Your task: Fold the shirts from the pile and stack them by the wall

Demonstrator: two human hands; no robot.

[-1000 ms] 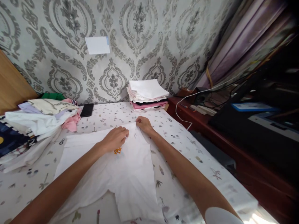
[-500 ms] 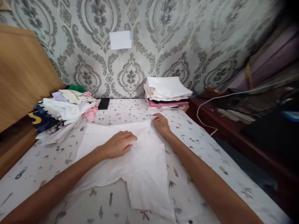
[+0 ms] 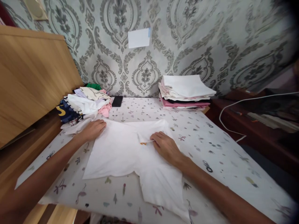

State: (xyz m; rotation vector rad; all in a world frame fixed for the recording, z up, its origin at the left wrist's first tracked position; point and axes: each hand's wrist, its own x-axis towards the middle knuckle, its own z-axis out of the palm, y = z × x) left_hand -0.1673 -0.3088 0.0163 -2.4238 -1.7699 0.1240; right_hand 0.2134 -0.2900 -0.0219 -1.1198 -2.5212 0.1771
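A white cloth garment [image 3: 116, 149] lies spread over the patterned sheet in front of me; whether it is a top or trousers is unclear. At its upper left corner is my left hand [image 3: 94, 129], its fingers closed on the fabric. My right hand [image 3: 167, 147] grips a folded-over flap near the upper right, fingertips bent around the flap's edge. Beside those fingertips a small orange print [image 3: 143, 143] shows under the flap. One long part of the garment reaches toward me at the lower right.
A loose heap of clothes [image 3: 87, 101] lies at the back left, next to a black phone [image 3: 117, 101]. Against the wall stands a stack of folded clothes [image 3: 187, 90]. A wooden cabinet [image 3: 35, 74] borders the left; a white cable [image 3: 224, 109] hangs over the dark red ledge at right.
My left hand has moved from the garment's middle to its upper left corner. My right hand has come inward from the upper right corner onto the flap. The view has swung left.
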